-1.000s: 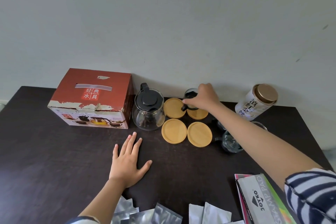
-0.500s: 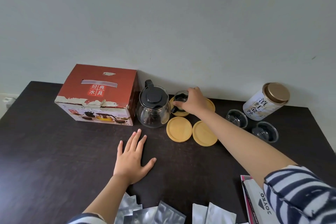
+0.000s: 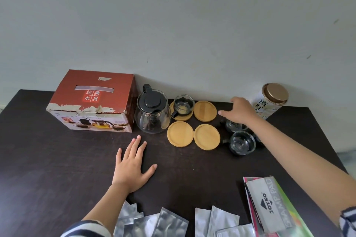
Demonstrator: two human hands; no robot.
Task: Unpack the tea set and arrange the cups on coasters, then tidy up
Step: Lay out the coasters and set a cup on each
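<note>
Several round wooden coasters lie on the dark table (image 3: pixel 48 169) right of a glass teapot (image 3: pixel 152 113) with a black lid. One glass cup (image 3: pixel 183 105) with a black handle stands on the back left coaster (image 3: pixel 174 115). The other coasters, such as the back right coaster (image 3: pixel 205 111), are bare. Two more glass cups sit on the table to the right: the front cup (image 3: pixel 242 142) and the rear cup (image 3: pixel 234 126). My right hand (image 3: pixel 240 110) hovers over the rear cup, fingers apart, holding nothing. My left hand (image 3: pixel 133 165) lies flat on the table.
A red tea-set box (image 3: pixel 92 100), closed, stands left of the teapot. A white tin (image 3: pixel 270 102) with a gold lid stands at the back right against the wall. Several silver sachets (image 3: pixel 167 223) and a stamp-pad box (image 3: pixel 269 204) lie along the near edge.
My right hand let go of the cup on the back left coaster and moved right, over the rear loose cup. My left hand stayed flat.
</note>
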